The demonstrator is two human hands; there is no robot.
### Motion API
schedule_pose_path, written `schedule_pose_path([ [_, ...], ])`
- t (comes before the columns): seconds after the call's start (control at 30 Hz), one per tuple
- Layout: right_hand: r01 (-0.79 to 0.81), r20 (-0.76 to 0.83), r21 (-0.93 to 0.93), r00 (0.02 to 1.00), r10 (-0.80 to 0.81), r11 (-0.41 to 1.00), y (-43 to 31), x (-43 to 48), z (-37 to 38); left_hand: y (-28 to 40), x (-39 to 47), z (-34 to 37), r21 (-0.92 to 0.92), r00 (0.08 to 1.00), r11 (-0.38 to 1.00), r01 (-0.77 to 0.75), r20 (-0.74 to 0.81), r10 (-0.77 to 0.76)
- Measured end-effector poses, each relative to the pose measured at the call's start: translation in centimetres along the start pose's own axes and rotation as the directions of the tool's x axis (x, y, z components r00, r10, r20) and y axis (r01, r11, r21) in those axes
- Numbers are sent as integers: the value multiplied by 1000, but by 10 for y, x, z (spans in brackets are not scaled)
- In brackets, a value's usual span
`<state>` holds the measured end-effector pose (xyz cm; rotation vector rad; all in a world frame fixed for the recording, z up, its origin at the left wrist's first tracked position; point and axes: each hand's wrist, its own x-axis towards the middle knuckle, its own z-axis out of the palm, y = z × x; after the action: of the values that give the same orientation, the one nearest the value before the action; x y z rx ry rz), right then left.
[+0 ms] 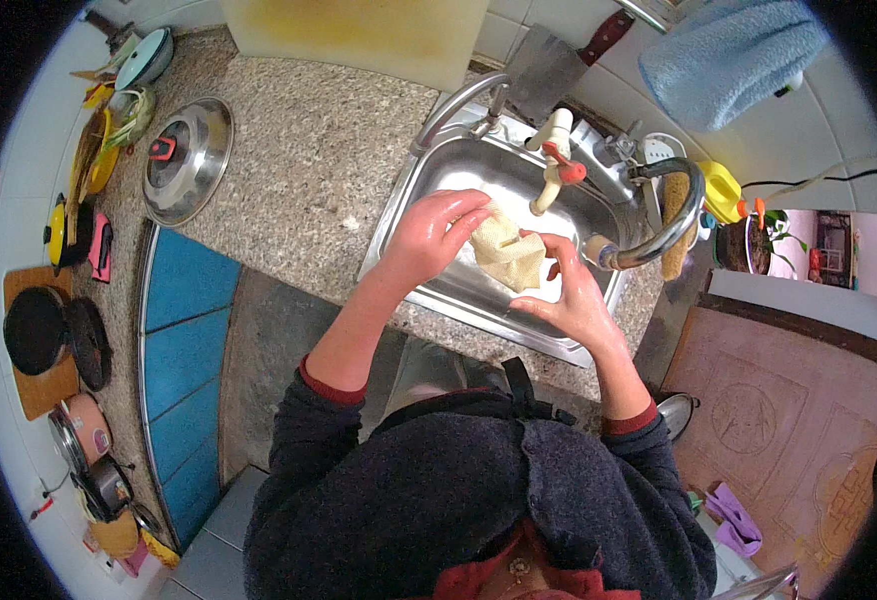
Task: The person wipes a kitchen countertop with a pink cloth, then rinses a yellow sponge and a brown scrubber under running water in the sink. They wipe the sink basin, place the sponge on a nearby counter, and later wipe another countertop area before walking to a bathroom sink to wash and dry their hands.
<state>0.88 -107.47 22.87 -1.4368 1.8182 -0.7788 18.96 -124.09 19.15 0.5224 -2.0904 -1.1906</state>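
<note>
A pale yellow cloth [510, 255] hangs over a stainless steel sink [438, 289]. Its upper left part is pinched by my left hand [438, 225], which looks wet. At the cloth's right side, my right hand [570, 289] holds the edge near its index finger, with the thumb spread apart below. A cream plastic tap with a red lever [567, 172] stands just above the cloth; whether water runs from it I cannot tell. The curved metal faucet [671, 251] reaches in close to my right hand.
A cleaver [547, 71] leans on the tiled wall behind the sink. The granite counter [311, 142] carries a steel pot lid [191, 165] at left. A blue towel [731, 64] hangs upper right, above a yellow bottle [717, 191]. A cutting board [363, 37] stands at the back.
</note>
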Motion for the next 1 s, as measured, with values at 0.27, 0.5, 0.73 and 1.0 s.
schedule_pose_path([
  [0.27,7,-159,59,987,3,998,8,3,12,46,17,-12,291,926,881,-374,177,335],
  [0.5,-15,-49,-18,999,14,1000,47,20,80,18,-7,-1,19,946,987,159,284,-158],
  [0.73,-146,-264,-70,957,123,987,96,-4,114,-32,-24,16,225,929,952,210,259,-266],
  [1.0,-49,-555,213,816,162,976,99,-95,63,20,-42,79,-280,883,874,397,375,-281],
])
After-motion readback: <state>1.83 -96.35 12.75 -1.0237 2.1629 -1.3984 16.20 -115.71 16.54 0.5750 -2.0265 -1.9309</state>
